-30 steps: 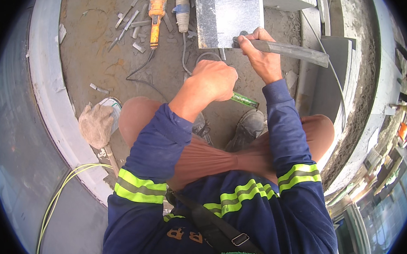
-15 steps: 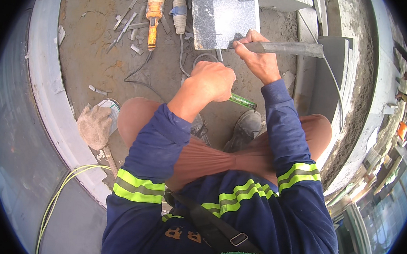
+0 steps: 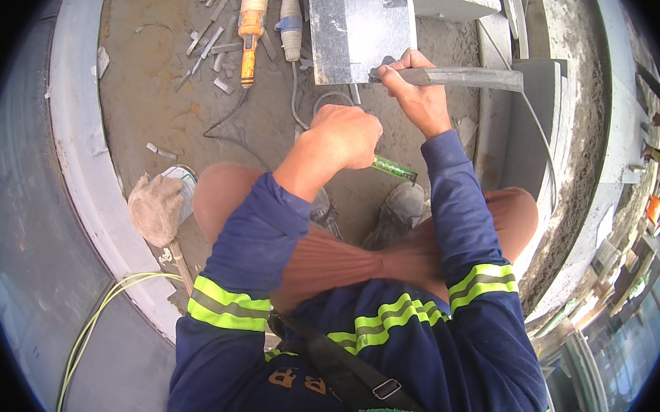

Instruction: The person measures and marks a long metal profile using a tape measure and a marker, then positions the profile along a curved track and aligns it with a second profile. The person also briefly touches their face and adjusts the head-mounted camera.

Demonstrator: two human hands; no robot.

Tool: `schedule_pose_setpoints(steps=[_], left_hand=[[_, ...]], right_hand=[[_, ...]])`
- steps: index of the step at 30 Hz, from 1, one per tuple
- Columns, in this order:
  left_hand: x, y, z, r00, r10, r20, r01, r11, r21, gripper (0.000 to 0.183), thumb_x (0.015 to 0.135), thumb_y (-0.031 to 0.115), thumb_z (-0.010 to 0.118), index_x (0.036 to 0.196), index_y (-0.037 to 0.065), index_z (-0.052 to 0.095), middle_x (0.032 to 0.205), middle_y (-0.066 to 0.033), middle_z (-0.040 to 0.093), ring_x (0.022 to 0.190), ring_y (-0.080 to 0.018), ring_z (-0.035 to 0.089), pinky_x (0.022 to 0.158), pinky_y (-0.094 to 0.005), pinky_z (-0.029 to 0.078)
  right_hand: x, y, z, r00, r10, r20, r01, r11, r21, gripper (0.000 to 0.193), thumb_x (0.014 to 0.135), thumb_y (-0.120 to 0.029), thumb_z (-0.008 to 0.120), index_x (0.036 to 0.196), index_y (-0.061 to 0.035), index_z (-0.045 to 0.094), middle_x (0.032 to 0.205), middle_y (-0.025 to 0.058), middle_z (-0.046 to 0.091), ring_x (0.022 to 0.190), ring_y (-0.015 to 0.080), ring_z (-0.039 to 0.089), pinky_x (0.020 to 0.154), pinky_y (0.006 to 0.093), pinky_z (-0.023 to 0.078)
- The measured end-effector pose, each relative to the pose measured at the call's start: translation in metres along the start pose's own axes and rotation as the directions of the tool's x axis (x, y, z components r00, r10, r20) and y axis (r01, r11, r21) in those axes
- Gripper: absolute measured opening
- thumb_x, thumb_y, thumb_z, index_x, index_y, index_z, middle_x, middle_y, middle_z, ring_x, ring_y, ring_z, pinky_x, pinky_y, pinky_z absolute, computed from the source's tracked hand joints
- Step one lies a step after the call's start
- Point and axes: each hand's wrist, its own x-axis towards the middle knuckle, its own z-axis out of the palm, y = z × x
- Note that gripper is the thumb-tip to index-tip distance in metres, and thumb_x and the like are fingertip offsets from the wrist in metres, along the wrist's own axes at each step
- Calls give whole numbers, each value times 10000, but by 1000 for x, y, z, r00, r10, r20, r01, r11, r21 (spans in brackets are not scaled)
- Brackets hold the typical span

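Note:
My left hand (image 3: 341, 140) is closed around a narrow green tool (image 3: 395, 168). Only its flat green end sticks out to the right of the fist, so its kind is hidden. In my right hand (image 3: 420, 100), thumb and fingers pinch one end of a long grey strip (image 3: 476, 78), which points right. That hand is at the near right corner of a grey slab (image 3: 377, 32). A dark patch shows on the slab by the fingertips. The left fist is apart from the slab, nearer to my body.
An orange power tool (image 3: 251, 31) and a cable connector (image 3: 291, 30) lie at far left with their cords. Cut grey offcuts (image 3: 224, 85) are scattered beside them. A work glove (image 3: 156, 211) rests against a can at left. A concrete block (image 3: 454, 2) stands at far right.
Both hands keep their grips and hardly move. The whole view shifts slightly.

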Motion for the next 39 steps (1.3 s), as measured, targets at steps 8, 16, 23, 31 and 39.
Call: schedule_pose_setpoints(steps=[8, 16, 23, 31, 39], left_hand=[[-4, 2, -2, 1000, -5, 0, 5, 1000, 13, 226, 896, 147, 716, 1102, 154, 809, 1035, -135, 802, 1065, -349, 753, 917, -486, 572], [-4, 1, 0, 1000, 1, -12, -1, 1000, -2, 223, 896, 147, 715, 1100, 147, 804, 1053, -142, 801, 1051, -357, 755, 906, -493, 575], [-9, -8, 6, 1000, -14, 27, 14, 1000, -8, 242, 899, 145, 713, 1125, 139, 798, 1053, -119, 804, 1063, -350, 751, 910, -486, 574], [-7, -2, -10, 995, -3, 102, 21, 984, -177, 268, 917, 238, 730, 1152, 128, 797, 1044, -120, 799, 1058, -350, 744, 920, -481, 562], [-106, 10, 66, 941, 219, 257, 101, 544, -833, 303, 1041, 305, 703, 1188, 54, 788, 1121, -34, 777, 1056, -152, 678, 972, -337, 519]], right_hand=[[4, 9, 7, 998, -58, -28, 58, 998, -19, 272, 938, -224, 793, 853, -41, 609, 772, 18, 625, 741, 105, 554, 674, 320, 480], [5, 2, 7, 990, -137, -17, 134, 984, -121, 292, 948, -204, 790, 820, -56, 573, 751, 11, 636, 695, 93, 543, 629, 305, 460], [-31, -2, -30, 973, 127, 195, -84, 973, -213, 212, 921, -183, 790, 898, -40, 635, 753, 54, 669, 667, 148, 596, 622, 339, 492], [-96, -73, -61, 964, 198, -178, -177, 976, 128, 255, 1043, -305, 744, 1037, -54, 698, 775, 3, 665, 660, 76, 583, 610, 251, 463], [-194, -98, -93, 911, 379, -162, -392, 918, -55, 425, 1136, -426, 563, 1004, -47, 701, 709, 19, 661, 605, 115, 619, 584, 309, 491]])
